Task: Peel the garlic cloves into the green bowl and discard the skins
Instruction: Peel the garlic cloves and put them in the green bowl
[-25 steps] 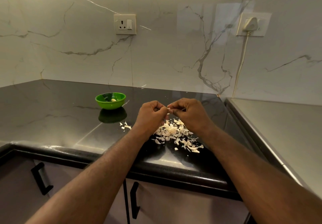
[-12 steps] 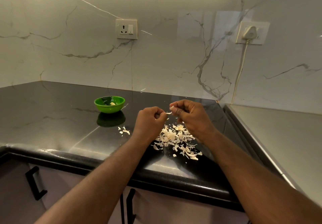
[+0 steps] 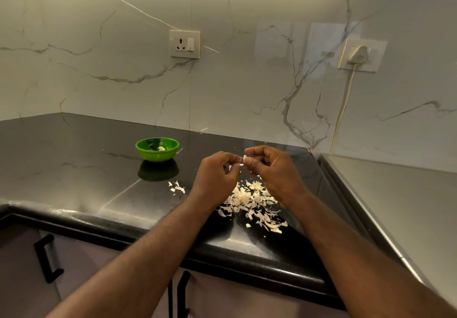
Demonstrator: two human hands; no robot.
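Note:
My right hand pinches a small pale garlic clove between thumb and fingers, above the black counter. My left hand is beside it with fingers curled, its fingertips pinching a bit of skin at the clove's left end. Under and between both hands lies a pile of papery garlic skins. A smaller scatter of skins lies to the left of it. The green bowl stands further left and back, with a peeled clove inside.
The black counter runs into a corner at the left; a steel surface adjoins it on the right. On the marble wall are a socket and a plugged-in white cord. Cabinet handles sit below the counter edge.
The hands have parted slightly and the pale clove now shows at my right fingertips. The view has tilted down a little.

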